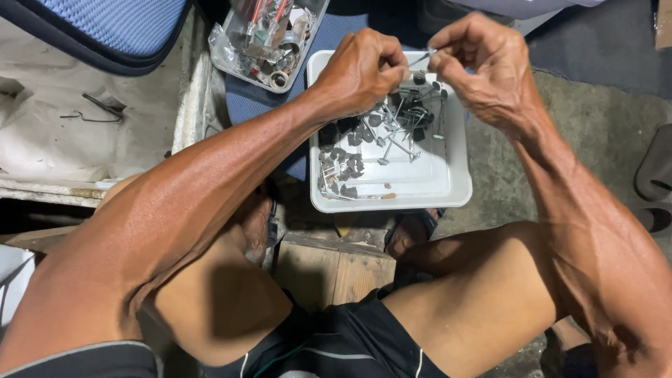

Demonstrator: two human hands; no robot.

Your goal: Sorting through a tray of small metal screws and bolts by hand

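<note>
My left hand (360,70) and my right hand (483,66) meet above the far edge of a white square tray (427,187). Together they pinch a thin metal pin (422,59) between their fingertips, the left hand at one end and the right at the other. Below them the tray holds several metal pins with dark round heads (406,119) and a heap of small dark discs (341,159) along its left side. The tray's near right part is bare.
A clear plastic box (269,38) of small metal parts lies to the upper left of the tray on blue cloth. White sheeting with a bent wire (94,110) covers the left. My bare knees flank a wooden block (329,269). Dark sandals (654,178) lie on the concrete at right.
</note>
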